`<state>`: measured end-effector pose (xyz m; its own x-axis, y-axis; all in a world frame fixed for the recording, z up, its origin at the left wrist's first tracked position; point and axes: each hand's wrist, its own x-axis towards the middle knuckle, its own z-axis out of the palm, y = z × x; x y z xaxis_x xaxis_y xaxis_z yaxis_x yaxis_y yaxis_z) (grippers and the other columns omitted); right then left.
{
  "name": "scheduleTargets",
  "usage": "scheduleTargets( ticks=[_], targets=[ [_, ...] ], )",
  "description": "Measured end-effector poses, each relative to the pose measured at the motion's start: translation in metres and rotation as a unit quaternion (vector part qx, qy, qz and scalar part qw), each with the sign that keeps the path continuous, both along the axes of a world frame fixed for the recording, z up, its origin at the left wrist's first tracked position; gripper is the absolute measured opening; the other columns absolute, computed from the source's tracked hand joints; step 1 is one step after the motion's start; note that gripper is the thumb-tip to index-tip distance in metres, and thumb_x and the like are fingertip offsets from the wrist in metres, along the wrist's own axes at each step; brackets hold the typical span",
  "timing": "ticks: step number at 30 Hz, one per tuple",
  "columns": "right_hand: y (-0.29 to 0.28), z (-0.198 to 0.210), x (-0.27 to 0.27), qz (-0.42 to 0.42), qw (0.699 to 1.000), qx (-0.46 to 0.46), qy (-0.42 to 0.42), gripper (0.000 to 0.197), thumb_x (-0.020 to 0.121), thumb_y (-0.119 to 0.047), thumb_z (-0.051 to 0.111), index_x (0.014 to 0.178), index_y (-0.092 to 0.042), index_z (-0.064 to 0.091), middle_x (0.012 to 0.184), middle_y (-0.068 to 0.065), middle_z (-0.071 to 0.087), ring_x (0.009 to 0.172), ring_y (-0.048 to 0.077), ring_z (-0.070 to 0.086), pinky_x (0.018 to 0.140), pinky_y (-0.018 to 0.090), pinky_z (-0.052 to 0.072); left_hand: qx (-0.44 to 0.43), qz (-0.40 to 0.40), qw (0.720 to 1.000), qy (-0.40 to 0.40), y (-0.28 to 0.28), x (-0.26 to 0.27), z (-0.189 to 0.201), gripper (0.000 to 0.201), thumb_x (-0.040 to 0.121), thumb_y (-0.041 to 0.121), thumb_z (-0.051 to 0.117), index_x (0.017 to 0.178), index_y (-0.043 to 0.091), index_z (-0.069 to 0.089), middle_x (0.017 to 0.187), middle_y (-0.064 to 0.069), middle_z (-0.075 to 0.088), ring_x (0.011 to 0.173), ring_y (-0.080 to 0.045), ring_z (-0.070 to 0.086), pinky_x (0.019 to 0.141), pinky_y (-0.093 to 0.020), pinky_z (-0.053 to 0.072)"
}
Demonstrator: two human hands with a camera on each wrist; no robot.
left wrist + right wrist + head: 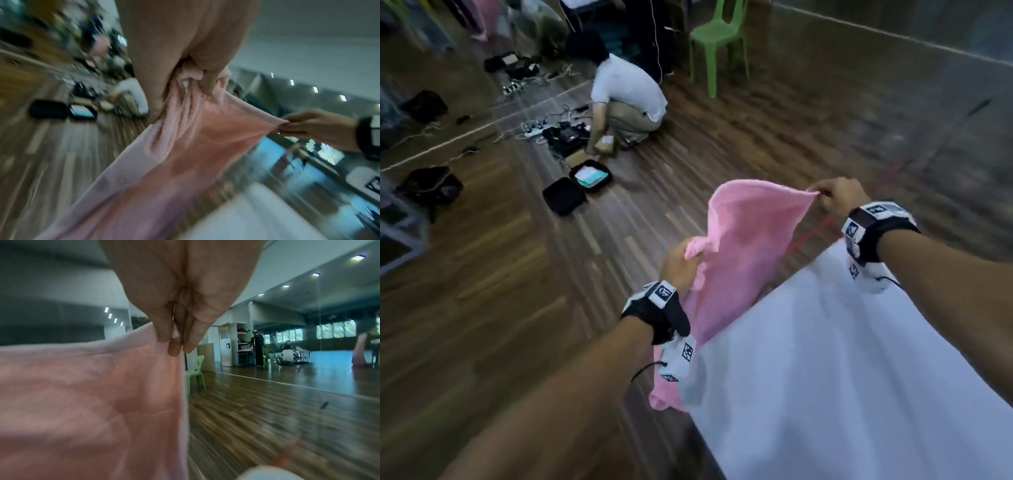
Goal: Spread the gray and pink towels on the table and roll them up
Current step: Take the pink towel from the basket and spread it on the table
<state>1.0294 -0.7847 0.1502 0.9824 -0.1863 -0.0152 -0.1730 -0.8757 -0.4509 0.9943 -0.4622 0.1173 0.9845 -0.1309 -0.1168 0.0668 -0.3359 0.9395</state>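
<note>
Table (859, 394) with white cover is sitting nearest, lower right in head view. No towel is lying flat on it, no roll showing on it, gray towel not in any view. My read: task is early or mid, pink spread not yet done, rolling still to come; can't tell the gray one's status.

Pink towel (743, 246) is hanging in the air past the table's far edge, lower end trailing down beside the table's left side, not spread out.

Left hand (678, 265) is gripping a bunched corner, fingers (207, 81) curling tight round a wad of cloth, no gap showing.

Right hand (839, 198) is pinching the opposite top corner, thumb and fingertips (174, 348) pressing together on a thin edge. Top hem is running between the two hands, sagging a bit.

Further out: wood floor, a person crouching (626, 99) over open cases and cables, green chair (717, 34) behind. Views are motion-blurred.
</note>
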Motion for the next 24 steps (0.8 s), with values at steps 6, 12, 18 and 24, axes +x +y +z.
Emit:
scheduleTargets(
  ticks=[6,12,18,24],
  targets=[
    [-0.093,-0.115,-0.219,-0.063,0.946,-0.127,0.292,0.043,0.081,0.001,0.05,0.117,-0.016,0.064,0.124,0.012,0.061,0.114,0.03,0.056,0.094,0.032,0.045,0.135,-0.259,0.955,0.06,-0.072,-0.174,-0.093,0.029,0.08,0.051,0.04,0.077,0.027,0.056,0.084,-0.008,0.063,0.08,-0.025,0.059,0.076,-0.035,0.045],
    [-0.173,-0.105,-0.421,-0.239,0.812,-0.227,0.481,0.051,0.047,-0.02,0.068,0.097,-0.013,0.063,0.105,0.013,0.055,0.104,0.03,0.057,0.093,0.039,0.048,0.056,-0.512,0.821,0.246,-0.139,-0.326,-0.072,0.054,0.08,0.049,0.069,0.128,0.047,0.045,0.136,0.005,0.052,0.118,-0.014,0.05,0.088,-0.026,0.042],
    [-0.092,-0.134,-0.416,-0.09,0.964,-0.096,0.231,0.068,0.085,-0.058,0.033,0.146,-0.028,0.028,0.159,0.004,0.01,0.143,0.032,0.014,0.112,0.059,0.019,0.46,-0.371,0.806,0.042,-0.116,-0.348,-0.119,0.11,0.061,0.079,0.061,0.147,0.044,0.002,0.157,-0.009,-0.017,0.141,-0.042,-0.012,0.11,-0.063,0.003],
    [-0.057,-0.183,-0.457,-0.098,0.95,-0.042,0.295,0.097,0.068,-0.088,0.036,0.143,-0.051,-0.012,0.154,-0.012,-0.027,0.144,0.03,-0.018,0.104,0.072,-0.002,0.496,-0.382,0.779,0.042,-0.131,-0.384,-0.149,0.131,0.057,0.074,0.07,0.14,0.044,-0.027,0.142,-0.016,-0.044,0.128,-0.049,-0.035,0.101,-0.073,-0.008]
  ],
)
